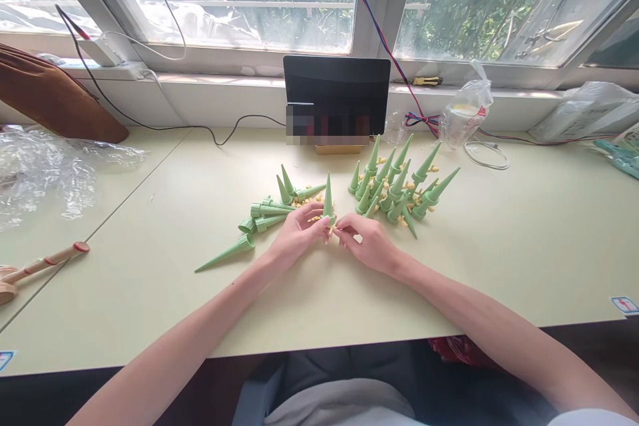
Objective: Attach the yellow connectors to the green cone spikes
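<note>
My left hand (302, 226) is closed around the base of a green plastic watering spike (327, 200), which stands point up. A small yellow valve (331, 230) shows at the spike's lower end, and the fingertips of my right hand (367, 239) pinch at it. Left of my left hand lie several loose green spikes (272, 209), with one apart from them (227, 253) pointing to the lower left. Small yellow pieces are partly hidden behind my left hand. To the right, several green spikes with yellow valves (399, 186) stand close together, mostly point up.
A tablet (337, 90) stands at the back of the table (319, 306). Crumpled clear plastic (54, 176) and a wooden stick (52, 258) lie at left. A bagged cup (464, 113), a coiled white cable (486, 155) and plastic packages (584, 110) are at the back right.
</note>
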`<state>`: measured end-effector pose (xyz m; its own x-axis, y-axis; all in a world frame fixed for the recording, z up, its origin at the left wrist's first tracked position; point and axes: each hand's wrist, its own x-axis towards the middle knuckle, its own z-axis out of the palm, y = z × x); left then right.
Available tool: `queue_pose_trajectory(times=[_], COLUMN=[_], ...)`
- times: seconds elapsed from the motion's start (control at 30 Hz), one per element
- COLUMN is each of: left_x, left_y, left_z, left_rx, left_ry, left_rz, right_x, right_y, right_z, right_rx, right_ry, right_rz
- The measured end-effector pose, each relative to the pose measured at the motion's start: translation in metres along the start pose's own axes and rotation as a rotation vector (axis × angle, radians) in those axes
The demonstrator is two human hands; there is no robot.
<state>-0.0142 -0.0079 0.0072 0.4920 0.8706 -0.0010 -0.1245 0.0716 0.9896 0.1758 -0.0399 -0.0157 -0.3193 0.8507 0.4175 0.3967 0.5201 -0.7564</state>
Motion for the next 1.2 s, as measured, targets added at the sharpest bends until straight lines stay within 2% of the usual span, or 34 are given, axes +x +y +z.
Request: queue_pose_trajectory(times=[0.27, 0.53, 0.8, 1.0, 1.2], left_x=[-0.0001, -0.0005, 0.0002, 0.0005, -0.0003], left_y=[0.0006, 0.0033, 0.0027, 0.002, 0.0011], left_z=[0.0011, 0.0013, -0.0013, -0.0008, -0.0014], left_rx=[0.021, 0.014, 0.014, 0.015, -0.016], left_ry=[0.037, -0.009, 0.027, -0.004, -0.039], left_rz=[-0.021, 0.014, -0.008, -0.017, -0.012], right_x=[-0.0002, -0.0006, -0.0002, 0.0006, 0.0004], right_y=[0.0009, 0.0033, 0.0014, -0.0002, -0.003], right_z=[0.0011, 0.0024, 0.0001, 0.0004, -0.0007], right_rx=[-0.024, 0.082, -0.036, 0.067, 0.074], right_ry=[0.002, -0.014, 0.065, 0.166, 0.281], right_rz=[-0.047, -0.018, -0.066, -0.065, -0.067])
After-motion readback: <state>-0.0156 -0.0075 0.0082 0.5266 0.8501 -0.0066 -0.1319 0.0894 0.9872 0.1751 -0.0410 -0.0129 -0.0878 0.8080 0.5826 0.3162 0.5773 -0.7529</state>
